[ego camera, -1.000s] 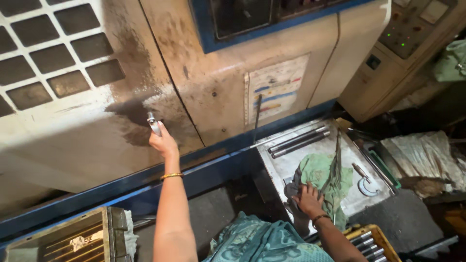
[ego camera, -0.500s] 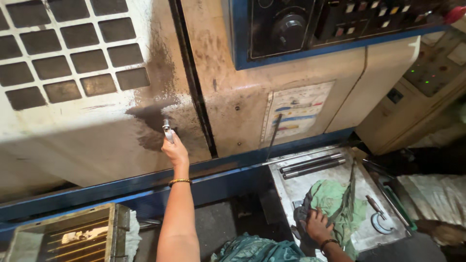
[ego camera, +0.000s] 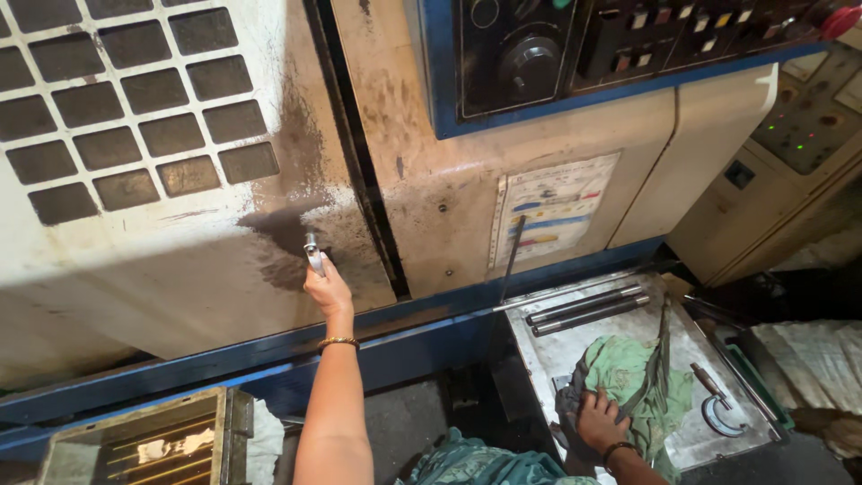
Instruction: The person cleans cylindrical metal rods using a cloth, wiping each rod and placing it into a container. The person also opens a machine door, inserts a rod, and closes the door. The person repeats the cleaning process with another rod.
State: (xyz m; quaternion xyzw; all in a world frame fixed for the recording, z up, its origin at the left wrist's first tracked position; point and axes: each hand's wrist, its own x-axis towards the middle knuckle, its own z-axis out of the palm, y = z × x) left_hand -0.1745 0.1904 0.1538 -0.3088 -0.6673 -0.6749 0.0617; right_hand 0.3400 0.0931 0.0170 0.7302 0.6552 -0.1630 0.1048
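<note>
My left hand (ego camera: 327, 287) reaches up to the sliding door of a large cream machine (ego camera: 162, 260) and grips its small metal door handle (ego camera: 312, 249), amid a dark greasy smear. A gold bangle sits on that wrist. Low at the right, my right hand (ego camera: 600, 422) rests on a green cloth (ego camera: 628, 382) that lies bunched on a metal tray (ego camera: 620, 328). Its fingers are curled into the cloth.
Two dark steel rods (ego camera: 588, 305) lie at the tray's back, a micrometer (ego camera: 716, 404) at its right. A black control panel (ego camera: 620, 45) with knobs and switches is above. A metal crate (ego camera: 135, 445) stands bottom left. A second cabinet (ego camera: 790, 153) stands at the right.
The view has shifted so the door seam and control panel sit nearer the centre. My left hand stays on the handle, my right hand stays on the cloth.
</note>
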